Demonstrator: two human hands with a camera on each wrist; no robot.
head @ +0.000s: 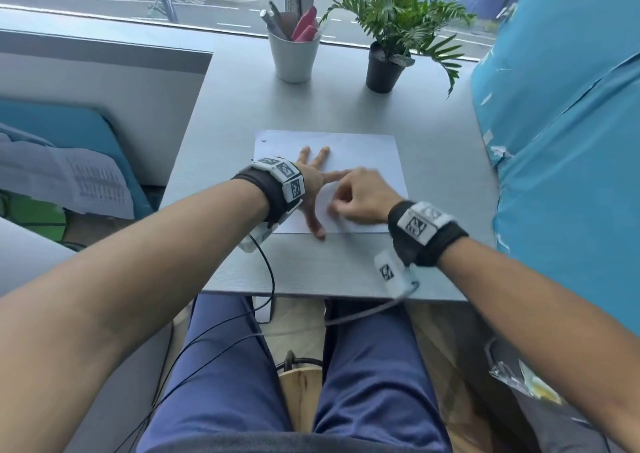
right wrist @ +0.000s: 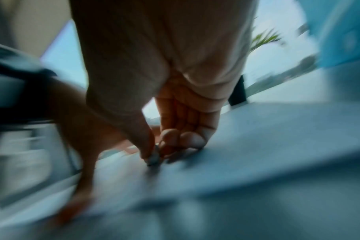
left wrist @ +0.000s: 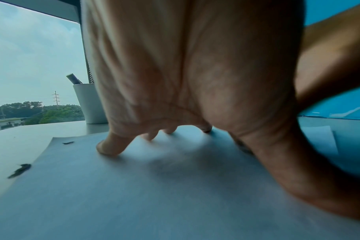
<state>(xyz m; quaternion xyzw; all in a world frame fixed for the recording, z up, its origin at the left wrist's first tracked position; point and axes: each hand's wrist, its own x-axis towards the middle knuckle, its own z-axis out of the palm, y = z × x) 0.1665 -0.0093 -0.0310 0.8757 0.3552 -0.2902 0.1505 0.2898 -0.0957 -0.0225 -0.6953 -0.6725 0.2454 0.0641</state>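
Note:
A white sheet of paper [head: 363,151] lies flat on the grey desk [head: 346,106]. My left hand [head: 311,185] presses on the sheet's left half with the fingers spread and straight; the left wrist view shows its fingertips [left wrist: 109,146] touching the paper [left wrist: 134,194]. My right hand [head: 341,206] is curled over the sheet's near middle, just right of the left thumb. In the blurred right wrist view its thumb and fingers [right wrist: 152,146] pinch a small greyish thing [right wrist: 153,160] whose end touches the paper [right wrist: 257,154]. What that thing is cannot be made out.
A white cup [head: 294,54] with pens stands at the back of the desk, with a potted plant [head: 384,68] to its right, before a window. A large blue wrapped bulk [head: 561,140] borders the desk's right side, a grey partition [head: 104,81] its left.

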